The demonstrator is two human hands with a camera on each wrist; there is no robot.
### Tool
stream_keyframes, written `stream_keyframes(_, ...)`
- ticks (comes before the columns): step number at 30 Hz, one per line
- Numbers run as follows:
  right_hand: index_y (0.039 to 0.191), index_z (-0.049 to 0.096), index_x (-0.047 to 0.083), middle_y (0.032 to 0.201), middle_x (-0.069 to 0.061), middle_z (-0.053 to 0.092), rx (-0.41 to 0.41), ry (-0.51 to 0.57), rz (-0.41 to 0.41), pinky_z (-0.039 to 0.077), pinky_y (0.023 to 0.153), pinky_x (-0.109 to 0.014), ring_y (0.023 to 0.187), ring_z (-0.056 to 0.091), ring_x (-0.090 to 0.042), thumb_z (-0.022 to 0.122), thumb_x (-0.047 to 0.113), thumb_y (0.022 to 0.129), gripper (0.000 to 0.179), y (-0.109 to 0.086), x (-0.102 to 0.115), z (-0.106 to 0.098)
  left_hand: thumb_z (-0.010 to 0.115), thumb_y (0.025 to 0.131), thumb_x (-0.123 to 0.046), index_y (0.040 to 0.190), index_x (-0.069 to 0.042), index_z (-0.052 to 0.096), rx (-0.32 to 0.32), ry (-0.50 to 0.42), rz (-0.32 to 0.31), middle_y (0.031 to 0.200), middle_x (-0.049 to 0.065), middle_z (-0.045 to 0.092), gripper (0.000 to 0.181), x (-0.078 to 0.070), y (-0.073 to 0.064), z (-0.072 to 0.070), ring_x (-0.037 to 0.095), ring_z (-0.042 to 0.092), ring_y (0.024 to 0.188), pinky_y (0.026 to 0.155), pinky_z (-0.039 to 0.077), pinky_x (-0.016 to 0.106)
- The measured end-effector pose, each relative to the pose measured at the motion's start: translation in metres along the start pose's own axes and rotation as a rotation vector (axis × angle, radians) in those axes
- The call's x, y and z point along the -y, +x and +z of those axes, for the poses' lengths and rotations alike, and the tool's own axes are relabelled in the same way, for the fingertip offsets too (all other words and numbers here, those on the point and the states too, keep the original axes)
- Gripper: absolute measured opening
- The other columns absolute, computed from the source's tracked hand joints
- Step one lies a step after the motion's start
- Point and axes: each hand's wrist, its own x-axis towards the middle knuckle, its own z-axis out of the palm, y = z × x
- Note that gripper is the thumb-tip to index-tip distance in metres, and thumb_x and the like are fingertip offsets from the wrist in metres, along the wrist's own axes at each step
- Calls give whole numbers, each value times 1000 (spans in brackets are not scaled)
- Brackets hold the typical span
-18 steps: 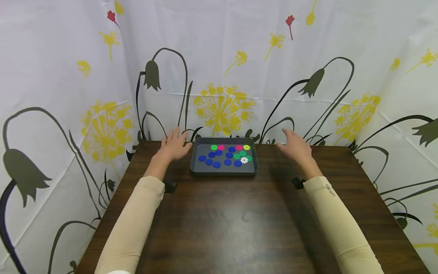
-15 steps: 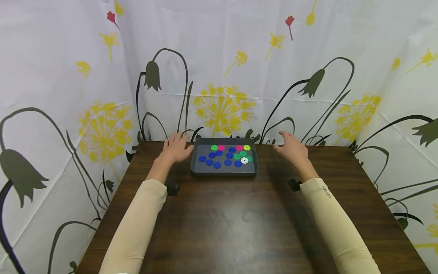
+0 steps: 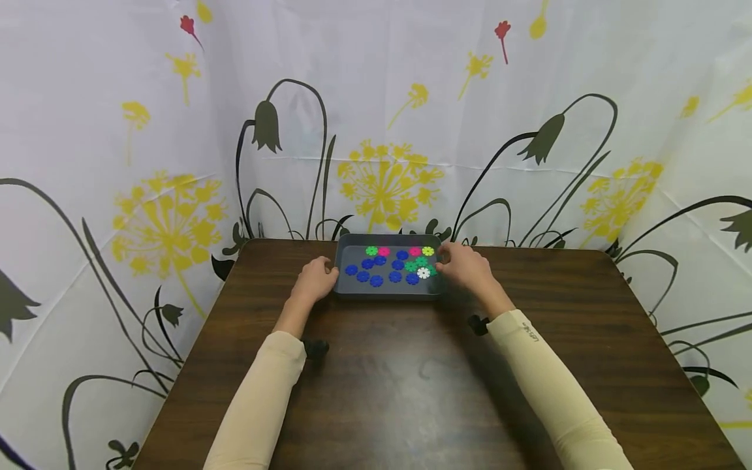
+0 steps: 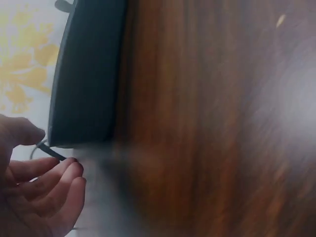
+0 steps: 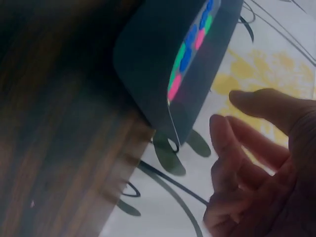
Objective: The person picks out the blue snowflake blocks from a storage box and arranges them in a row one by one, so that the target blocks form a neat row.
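Note:
A dark grey tray (image 3: 388, 296) lies near the table's far edge, with small flower-shaped discs in it. Several are blue (image 3: 376, 281); among the others are green, pink, a yellow one (image 3: 427, 250) and a white one (image 3: 423, 273). At the tray's left side is my left hand (image 3: 317, 279), thumb and fingers loosely bent and apart beside the tray's end in the left wrist view. My right hand (image 3: 467, 264) is by the right side. In the right wrist view its thumb and bent fingers stand apart with nothing between them. Whether either hand touches the rim I cannot tell.
The brown wooden table (image 3: 388, 378) extends toward me from the tray. Behind it hangs a white curtain (image 3: 376, 98) printed with flowers, close to the far edge. A small black device (image 3: 316, 348) sits at my left wrist, another (image 3: 478, 324) at the right.
Both hands have moved inward from either side to the tray's two ends, and their fingers have bent more. The tray and discs look undisturbed; the head view has shifted slightly.

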Motion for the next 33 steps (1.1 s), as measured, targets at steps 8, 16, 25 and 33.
stream_keyframes(8, 135, 72, 14, 115, -8, 77, 114, -16, -118, 63, 86, -51, 98, 73, -26, 73, 30, 104, 35, 18, 7, 28, 46, 109, -24, 154, 2, 51, -10, -180, -19, 150, 28, 61, 52, 10, -2, 11, 43, 58, 140, 117, 50, 58)
stream_keyframes(16, 128, 73, 7, 108, -11, 77, 160, 2, -207, 64, 90, -47, 97, 73, -25, 74, 22, 103, 29, 32, 14, 49, 48, 112, -19, 155, 3, 49, 62, -419, -67, 145, 26, 58, 49, 15, -3, 10, 33, 62, 119, 99, 57, 43)
stream_keyframes(25, 127, 74, 8, 116, -12, 77, 162, -24, -161, 62, 97, -53, 107, 73, -30, 76, 22, 102, 30, 34, 19, 58, 51, 115, -18, 159, -1, 47, 138, -704, -152, 160, 22, 49, 48, 20, -1, 10, 34, 54, 144, 122, 50, 48)
stream_keyframes(33, 130, 72, 11, 132, -16, 74, 130, -95, -150, 61, 101, -58, 120, 72, -38, 77, 23, 101, 32, 33, 20, 62, 53, 114, -19, 159, -2, 46, 139, -771, -140, 162, 21, 46, 49, 26, -1, 14, 35, 50, 149, 125, 47, 49)
